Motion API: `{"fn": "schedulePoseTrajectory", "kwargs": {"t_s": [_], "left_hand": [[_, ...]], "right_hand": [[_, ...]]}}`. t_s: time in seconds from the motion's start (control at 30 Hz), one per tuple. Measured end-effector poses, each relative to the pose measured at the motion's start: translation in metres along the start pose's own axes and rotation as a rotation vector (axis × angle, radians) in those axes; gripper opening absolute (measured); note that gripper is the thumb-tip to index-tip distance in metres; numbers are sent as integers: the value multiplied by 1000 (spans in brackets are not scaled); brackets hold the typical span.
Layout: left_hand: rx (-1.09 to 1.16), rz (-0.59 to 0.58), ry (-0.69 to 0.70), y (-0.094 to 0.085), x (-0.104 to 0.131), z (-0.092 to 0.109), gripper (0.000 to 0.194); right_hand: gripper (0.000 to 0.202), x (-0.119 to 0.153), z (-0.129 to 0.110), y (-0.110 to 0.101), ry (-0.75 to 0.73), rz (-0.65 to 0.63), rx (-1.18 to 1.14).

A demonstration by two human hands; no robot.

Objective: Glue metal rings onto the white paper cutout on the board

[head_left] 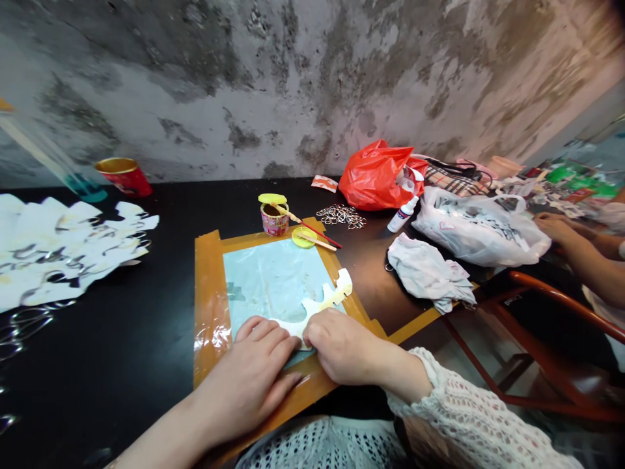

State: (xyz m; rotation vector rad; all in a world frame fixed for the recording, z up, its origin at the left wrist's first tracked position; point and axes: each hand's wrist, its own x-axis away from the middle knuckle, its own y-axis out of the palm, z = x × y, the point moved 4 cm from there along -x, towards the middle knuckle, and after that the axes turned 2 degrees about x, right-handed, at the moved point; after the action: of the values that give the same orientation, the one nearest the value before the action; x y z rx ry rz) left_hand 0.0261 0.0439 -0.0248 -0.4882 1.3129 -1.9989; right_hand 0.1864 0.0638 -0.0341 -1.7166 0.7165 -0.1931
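A pale cut-out piece (317, 303) with a notched, curved edge lies on the light blue sheet (273, 270), which brown tape (208, 293) frames on the black table. My left hand (254, 365) rests flat over the left end of the piece, fingers extended and thumb apart. Curled against its lower middle, my right hand (342, 345) has its fingers closed; what they grip, if anything, is hidden. Beyond the sheet stands a small pink tub (275, 220) with a brush across it. A yellow lid (303, 238) holds a wooden stick.
Stacked white pieces (63, 241) and a red cup (125, 177) are at left. Metal rings (342, 216), a red bag (378, 176), a white bottle (403, 215), a cloth (430, 270) and a white plastic bag (481, 225) lie right. Another person's arms show at far right.
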Motion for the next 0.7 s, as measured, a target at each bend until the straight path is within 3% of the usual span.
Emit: {"fn": "schedulePoseTrajectory", "kwargs": {"t_s": [0.13, 0.23, 0.33, 0.7], "left_hand": [[-13, 14, 17, 1, 0, 0, 25], [-40, 34, 17, 0, 1, 0, 24], [-66, 67, 11, -1, 1, 0, 21], [-186, 82, 77, 3, -1, 1, 30]], "right_hand": [[21, -3, 2, -5, 43, 14, -78], [24, 1, 11, -13, 156, 175, -236], [28, 10, 16, -18, 184, 299, -252], [27, 21, 13, -3, 28, 156, 72]]}}
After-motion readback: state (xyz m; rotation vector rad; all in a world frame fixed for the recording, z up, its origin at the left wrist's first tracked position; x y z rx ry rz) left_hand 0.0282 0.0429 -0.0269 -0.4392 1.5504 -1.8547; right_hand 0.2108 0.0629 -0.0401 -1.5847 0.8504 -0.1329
